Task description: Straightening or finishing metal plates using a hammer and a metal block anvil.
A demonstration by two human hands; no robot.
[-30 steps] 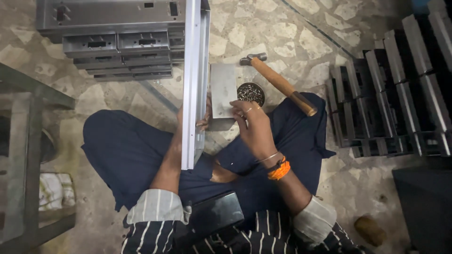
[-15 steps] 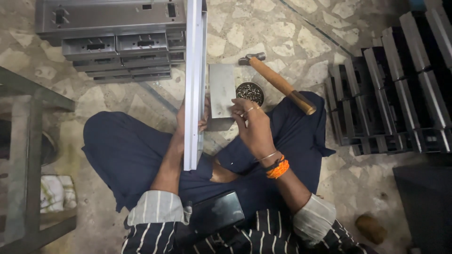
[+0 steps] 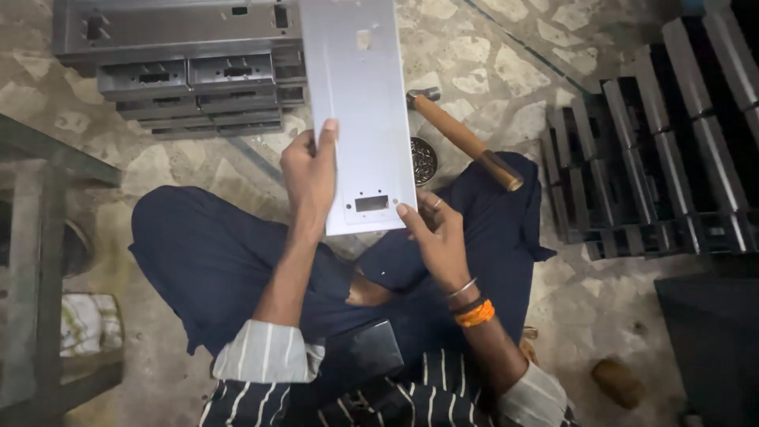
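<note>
- Head view: the person sat cross-legged on a stone floor [image 3: 490, 71], and a long grey metal panel [image 3: 356, 103] ran from the top edge of the frame down to the middle, its flat face turned up to the camera.
- The left hand [image 3: 310, 175] was wrapped round the panel's left edge, thumb lying on the face and the other fingers hidden behind it.
- The right hand [image 3: 436, 237] sat at the panel's lower right corner, fingers loosely spread, a fingertip on the corner beside the small rectangular cut-out [image 3: 371, 203]; it looked more a steadying touch than a grip.
- With only one edge properly held, I judged the panel could twist or slip down onto the legs, and its thin edges could nick a finger.
- Just right of the panel a wooden-handled hammer [image 3: 466, 142] lay slantwise, its handle end on the knee, and a small round tin [image 3: 424, 160] showed partly behind the panel.
- Stacked grey metal housings [image 3: 190, 75] filled the upper left, dark racks of similar parts [image 3: 672, 142] the right, and a metal frame [image 3: 39, 261] the left edge, all crowding the space for swinging the long panel.
</note>
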